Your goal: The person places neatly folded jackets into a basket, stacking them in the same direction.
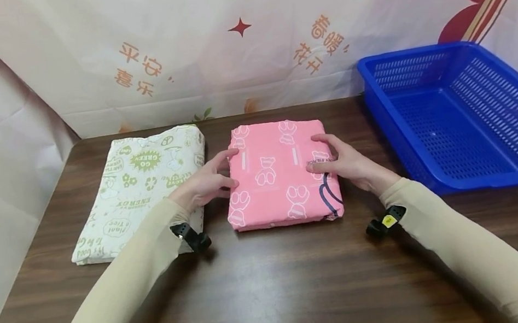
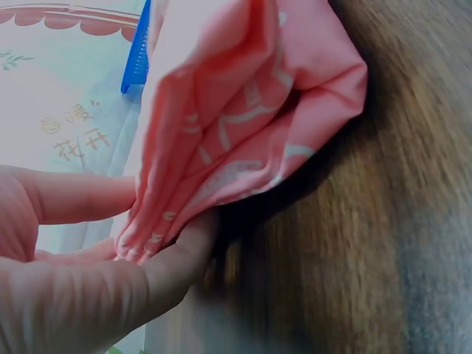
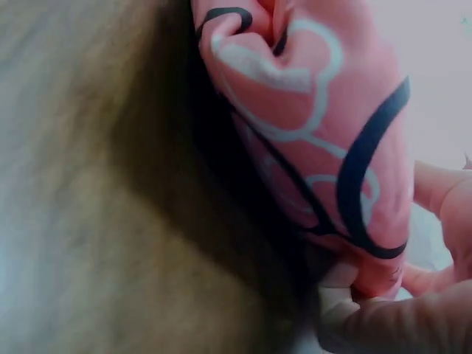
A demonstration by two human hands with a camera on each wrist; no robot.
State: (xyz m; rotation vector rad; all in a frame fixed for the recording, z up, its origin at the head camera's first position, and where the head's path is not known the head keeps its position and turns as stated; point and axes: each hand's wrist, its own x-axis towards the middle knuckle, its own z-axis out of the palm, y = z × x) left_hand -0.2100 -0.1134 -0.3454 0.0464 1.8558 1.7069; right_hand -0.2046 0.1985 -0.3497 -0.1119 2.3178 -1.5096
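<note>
A folded pink cloth [image 1: 272,182] with white cartoon outlines and a dark printed line lies flat at the middle of the table. My left hand [image 1: 207,182] grips its left edge; in the left wrist view some fingers are on top and one reaches beneath the layered folds [image 2: 221,140]. On the opposite side my right hand [image 1: 346,163] pinches the right edge, and the right wrist view has a fingertip under the bulging side of the pink cloth [image 3: 317,133]. Left of it rests a folded white cloth [image 1: 139,195] with green print, partly behind my left wrist.
A blue plastic basket [image 1: 401,147] with perforated walls stands at the right, nothing in it. Brown wood-grain table [image 1: 267,287] extends in front of the pink cloth. A printed pale curtain [image 1: 203,48] hangs along the back edge.
</note>
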